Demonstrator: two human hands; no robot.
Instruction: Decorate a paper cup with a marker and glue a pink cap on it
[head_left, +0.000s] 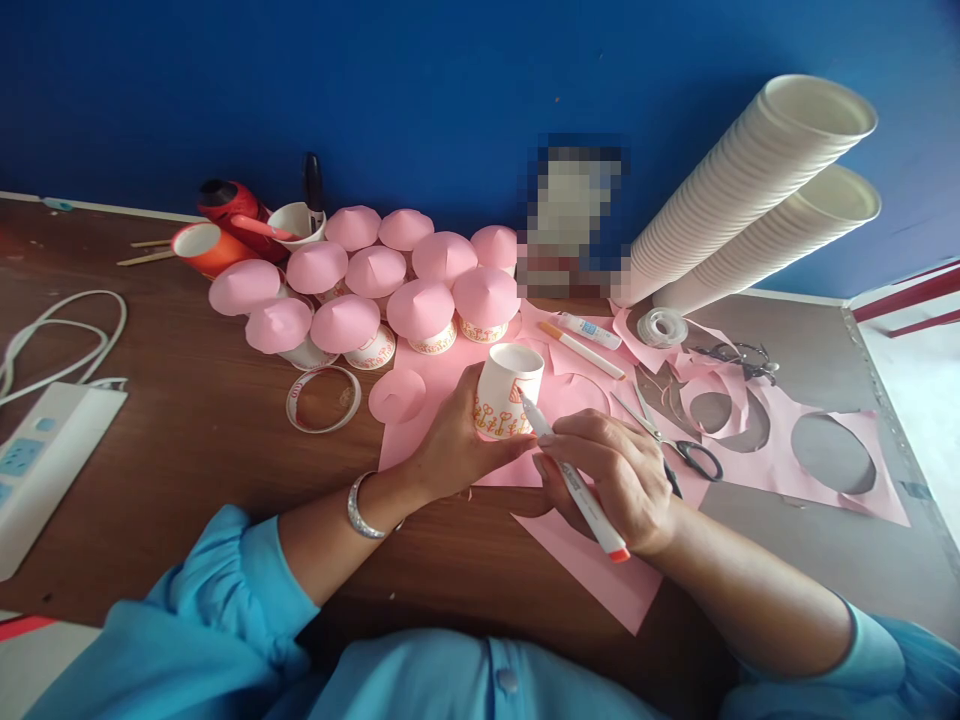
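Observation:
My left hand (pixel 461 440) grips a white paper cup (pixel 495 385) that stands upside down over the pink paper. Orange flowers run along the cup's lower part, with a red-orange square drawn above them. In my right hand (pixel 611 470) is a white marker (pixel 585 505) with an orange-red end, its tip at the drawn square. Behind the cup stand several decorated cups topped with pink paper cones (pixel 420 300). A flat pink paper cone (pixel 397 396) lies to the left of my left hand.
Scissors (pixel 675 445), cut pink sheets (pixel 817 460), a tape roll (pixel 661 327) and a capped marker (pixel 581 350) lie on the right. Two tall paper cup stacks (pixel 750 180) lean against the blue wall. Leftward are a cut cup ring (pixel 322 400), an orange cup (pixel 210 250) and a power strip (pixel 60 470).

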